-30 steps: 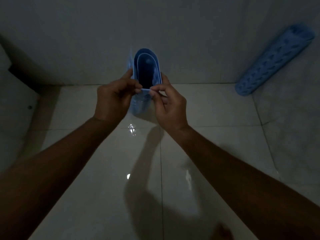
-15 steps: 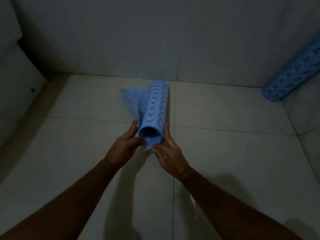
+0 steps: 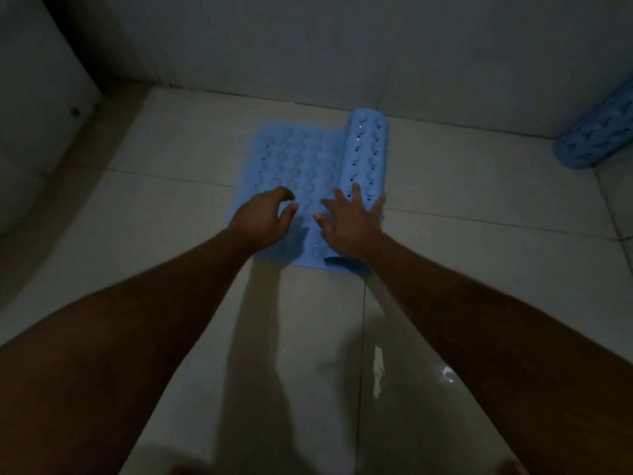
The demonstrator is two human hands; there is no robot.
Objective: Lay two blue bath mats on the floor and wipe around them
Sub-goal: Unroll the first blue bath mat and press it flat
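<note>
A blue bath mat (image 3: 294,166) with suction cups and small holes lies partly unrolled on the pale floor tiles, its right part still a roll (image 3: 368,149). My left hand (image 3: 263,217) hovers over the flat part near its front edge, fingers curled and apart. My right hand (image 3: 352,221) rests flat with spread fingers against the near end of the roll. A second blue mat (image 3: 596,138), rolled up, leans in the far right corner, cut off by the frame edge.
Dim bathroom with glossy wet-looking floor tiles (image 3: 462,186) and grey walls (image 3: 308,39) behind. A pale curved fixture (image 3: 37,138) with a small round fitting fills the left side. My arms cast shadows on the near floor.
The rolled mat, held up in both hands before, now lies on the floor partly unrolled to the left. Both hands have let go of its end and press on it.
</note>
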